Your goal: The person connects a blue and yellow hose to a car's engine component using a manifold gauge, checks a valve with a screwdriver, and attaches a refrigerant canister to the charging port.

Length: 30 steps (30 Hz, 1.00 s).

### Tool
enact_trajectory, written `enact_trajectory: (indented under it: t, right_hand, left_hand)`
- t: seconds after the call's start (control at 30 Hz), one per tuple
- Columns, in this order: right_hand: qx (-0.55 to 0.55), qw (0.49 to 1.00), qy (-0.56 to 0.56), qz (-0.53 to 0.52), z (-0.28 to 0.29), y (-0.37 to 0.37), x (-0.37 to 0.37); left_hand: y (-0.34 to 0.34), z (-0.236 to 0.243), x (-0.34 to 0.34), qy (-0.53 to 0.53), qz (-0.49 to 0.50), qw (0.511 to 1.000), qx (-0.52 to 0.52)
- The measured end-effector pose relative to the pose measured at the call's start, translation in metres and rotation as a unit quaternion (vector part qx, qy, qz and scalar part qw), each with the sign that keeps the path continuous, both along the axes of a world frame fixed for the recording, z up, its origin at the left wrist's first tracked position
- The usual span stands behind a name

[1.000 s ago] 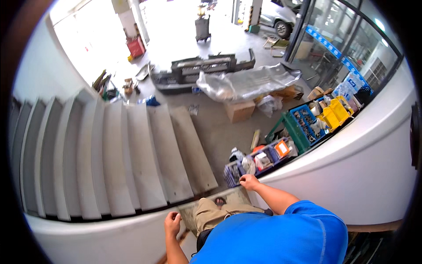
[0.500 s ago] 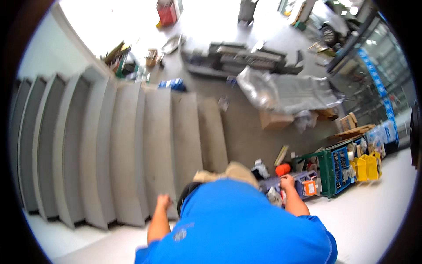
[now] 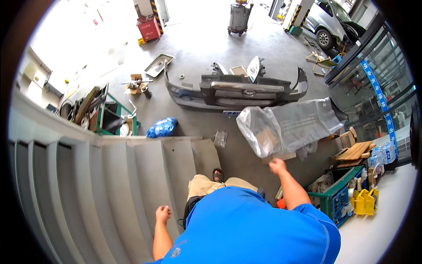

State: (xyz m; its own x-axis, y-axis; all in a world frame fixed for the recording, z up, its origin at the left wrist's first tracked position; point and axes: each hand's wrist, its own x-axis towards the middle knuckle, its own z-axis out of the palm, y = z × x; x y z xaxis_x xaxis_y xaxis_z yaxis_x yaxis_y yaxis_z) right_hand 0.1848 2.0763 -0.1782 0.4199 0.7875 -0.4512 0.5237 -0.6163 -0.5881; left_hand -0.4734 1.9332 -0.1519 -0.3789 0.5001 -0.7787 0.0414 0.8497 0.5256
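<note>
Below me, my left hand [image 3: 163, 213] hangs over the grey stair treads [image 3: 123, 180], fingers curled closed, nothing seen in them. My right hand [image 3: 277, 165], slightly blurred, is raised forward with fingers curled closed, also with nothing visible in it; in the picture it lies just below a plastic-wrapped car panel [image 3: 307, 121] on the floor, not visibly touching it. A sandaled foot [image 3: 217, 174] stands on one of the lower steps. To my right sits a green crate [image 3: 327, 191] of bagged items beside yellow bins [image 3: 365, 202].
A black car bumper [image 3: 233, 99] lies across the floor ahead, with a blue plastic bundle [image 3: 161, 127] nearer. A cluttered green cart [image 3: 110, 110] stands left. Beyond are a grey wheeled machine [image 3: 237, 20], red box [image 3: 148, 28] and silver car [image 3: 329, 24]; glass doors [image 3: 387, 75] line the right.
I have moved down the stairs toward the floor and the view has swung: the bumper now sits more centred, the crates shifted down-right. My right hand has risen in the picture.
</note>
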Motion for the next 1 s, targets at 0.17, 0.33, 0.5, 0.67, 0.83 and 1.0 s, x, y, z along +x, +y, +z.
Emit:
enact_trajectory:
  t: [0.17, 0.33, 0.5, 0.67, 0.83, 1.0]
  right_hand:
    - [0.097, 0.985, -0.028, 0.143, 0.07, 0.267, -0.095]
    - [0.098, 0.975, 0.08, 0.181, 0.019, 0.409, -0.147]
    - [-0.075, 0.982, 0.128, 0.117, -0.046, 0.478, -0.125]
    - [-0.18, 0.972, 0.138, 0.06, -0.062, 0.582, -0.122]
    - [-0.154, 0.972, 0.064, 0.164, -0.117, 0.701, -0.126]
    - [0.091, 0.973, -0.02, 0.211, -0.205, 0.833, -0.163]
  left_hand:
    - [0.077, -0.01, 0.007, -0.034, 0.119, 0.99, -0.075]
    - [0.168, -0.06, -0.019, -0.006, 0.123, 0.989, -0.077]
    - [0.349, -0.04, -0.02, 0.031, 0.077, 0.996, 0.018]
    - [0.481, 0.021, -0.035, 0.009, 0.116, 0.987, 0.112]
    - [0.571, 0.011, -0.05, 0.283, 0.065, 0.951, 0.109]
    - [0.708, -0.054, -0.068, 0.341, 0.027, 0.938, 0.064]
